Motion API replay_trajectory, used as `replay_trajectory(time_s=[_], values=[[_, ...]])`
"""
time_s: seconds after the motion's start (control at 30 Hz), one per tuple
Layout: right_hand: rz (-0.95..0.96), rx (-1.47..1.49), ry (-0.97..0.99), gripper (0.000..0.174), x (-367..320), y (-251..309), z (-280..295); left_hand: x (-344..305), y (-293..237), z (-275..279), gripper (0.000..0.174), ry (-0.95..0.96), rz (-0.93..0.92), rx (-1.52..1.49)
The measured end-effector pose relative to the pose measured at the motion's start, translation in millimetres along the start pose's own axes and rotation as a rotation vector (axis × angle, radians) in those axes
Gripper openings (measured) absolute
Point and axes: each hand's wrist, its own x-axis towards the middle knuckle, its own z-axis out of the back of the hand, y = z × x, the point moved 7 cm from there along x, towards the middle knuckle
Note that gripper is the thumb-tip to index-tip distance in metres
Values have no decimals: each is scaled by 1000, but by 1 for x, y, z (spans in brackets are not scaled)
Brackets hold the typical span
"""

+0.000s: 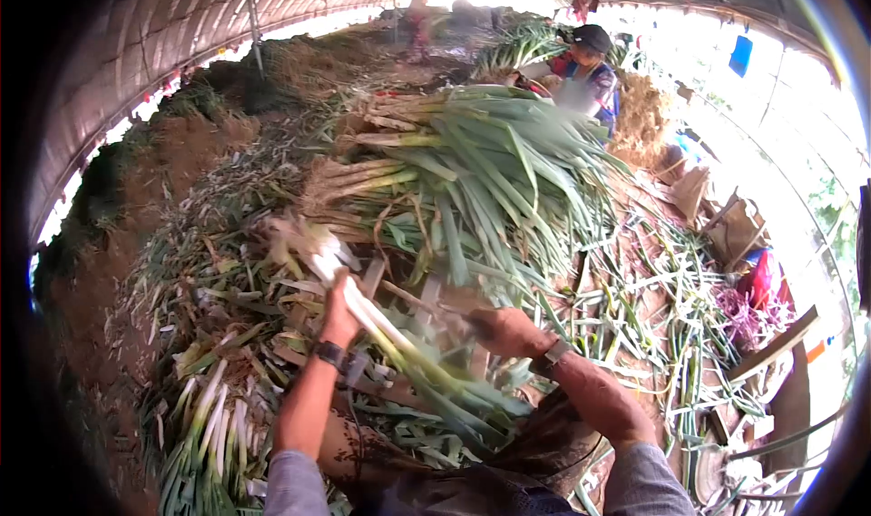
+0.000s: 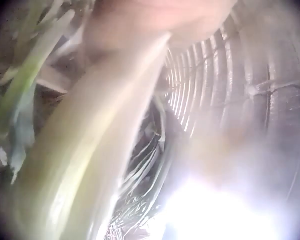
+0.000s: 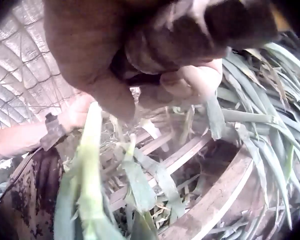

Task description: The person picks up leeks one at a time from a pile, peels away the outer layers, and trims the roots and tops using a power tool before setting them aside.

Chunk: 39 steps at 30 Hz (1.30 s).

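While my left hand is gripping a leek round its pale stem, the leaf end is slanting down toward my right knee. My right hand is hovering right of that stem with its fingers bent; I cannot tell whether it is pinching anything. Looser leeks are lying low on my left, leaves toward me. Wooden slats are showing among scraps below my hands. Just beyond, a big heap of leeks is lying roots left, leaves right. Behind it, a capped person is facing down; farther off, another is standing.
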Motion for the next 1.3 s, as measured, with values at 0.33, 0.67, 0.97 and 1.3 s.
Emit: replay_trajectory(time_s=[0.33,0.67,0.97,1.3], values=[[10,-101,-108,46,6,20,29,-85,-6,-117,58,736,208,-273],[38,11,-100,36,-8,17,31,-80,-31,-100,48,216,160,-71],[159,-16,122,38,-37,9,-13,-120,-343,-94,21,-69,-753,408],[45,-127,218,27,-30,13,-14,-311,-505,-93,42,-870,-1223,1453]])
